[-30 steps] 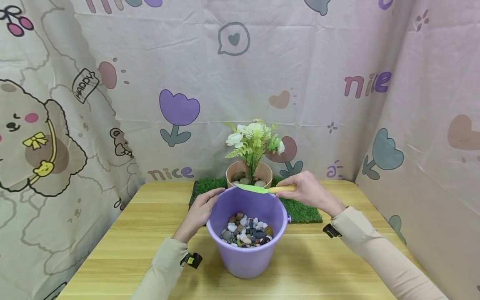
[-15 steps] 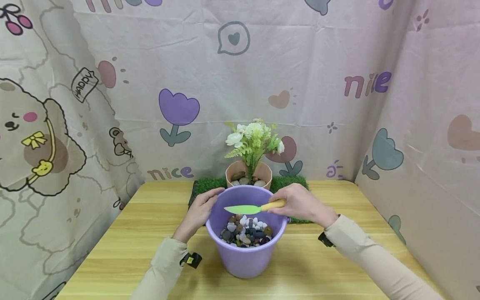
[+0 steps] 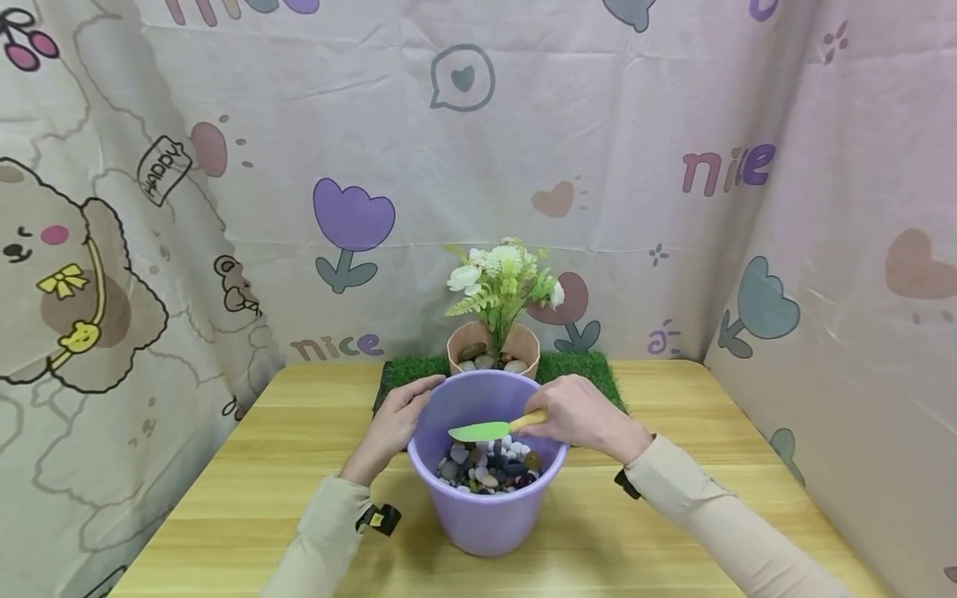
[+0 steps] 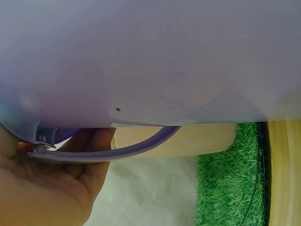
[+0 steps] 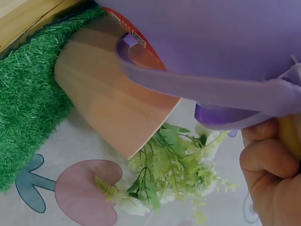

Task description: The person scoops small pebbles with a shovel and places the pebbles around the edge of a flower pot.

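Note:
In the head view a purple bucket (image 3: 486, 519) stands upright on the table, with mixed pebbles (image 3: 489, 473) in its bottom. My left hand (image 3: 392, 423) holds the bucket's left rim. From the left wrist view, that hand (image 4: 51, 188) is close against the rim and the lowered bucket handle (image 4: 127, 150). My right hand (image 3: 586, 415) grips the yellow handle of a small trowel (image 3: 480, 431). Its green blade points left inside the bucket's opening, over the pebbles. The right wrist view shows the curled fingers (image 5: 268, 155) round the yellow handle, beside the rim.
Behind the bucket, a peach flowerpot (image 3: 458, 342) holds stones and a white-flowered plant (image 3: 504, 278). It stands on an artificial grass mat (image 3: 591, 374). Bare wooden table (image 3: 284, 465) lies to both sides, and a printed cloth (image 3: 635, 166) hangs around the back and sides.
My right hand has brought the trowel from above the back rim, by the flowerpot, down and toward me into the bucket's opening. The left hand has stayed on the rim.

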Motion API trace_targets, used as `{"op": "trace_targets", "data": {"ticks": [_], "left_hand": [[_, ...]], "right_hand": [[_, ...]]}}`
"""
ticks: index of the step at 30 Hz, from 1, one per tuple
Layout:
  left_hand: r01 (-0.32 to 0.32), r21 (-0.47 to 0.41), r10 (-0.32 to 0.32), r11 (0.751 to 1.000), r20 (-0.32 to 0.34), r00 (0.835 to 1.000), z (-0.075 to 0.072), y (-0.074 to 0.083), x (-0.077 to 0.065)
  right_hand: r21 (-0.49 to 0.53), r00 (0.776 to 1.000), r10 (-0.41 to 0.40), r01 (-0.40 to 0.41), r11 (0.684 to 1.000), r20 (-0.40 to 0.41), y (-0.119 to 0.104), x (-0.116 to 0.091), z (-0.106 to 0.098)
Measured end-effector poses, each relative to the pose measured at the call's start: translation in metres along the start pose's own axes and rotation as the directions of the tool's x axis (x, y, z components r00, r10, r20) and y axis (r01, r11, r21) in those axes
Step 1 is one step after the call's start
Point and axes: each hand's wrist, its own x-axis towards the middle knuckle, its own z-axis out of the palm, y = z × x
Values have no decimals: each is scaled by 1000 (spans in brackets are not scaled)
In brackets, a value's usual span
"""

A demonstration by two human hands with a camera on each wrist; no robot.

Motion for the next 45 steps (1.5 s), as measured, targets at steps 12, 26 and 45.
{"op": "trace_targets", "data": {"ticks": [12, 26, 45], "left_hand": [[1, -24, -1, 1000, 7, 1000, 0, 2, 0], [-2, -5, 2, 1000, 4, 1000, 0, 1, 1], [-4, -8, 4, 1000, 11, 1000, 1, 2, 1]], "right_hand": [[-3, 995, 21, -21, 1000, 101, -3, 6, -4], [-3, 984, 71, -71, 997, 163, -7, 12, -5], [3, 975, 156, -158, 987, 159, -5, 17, 0]]}}
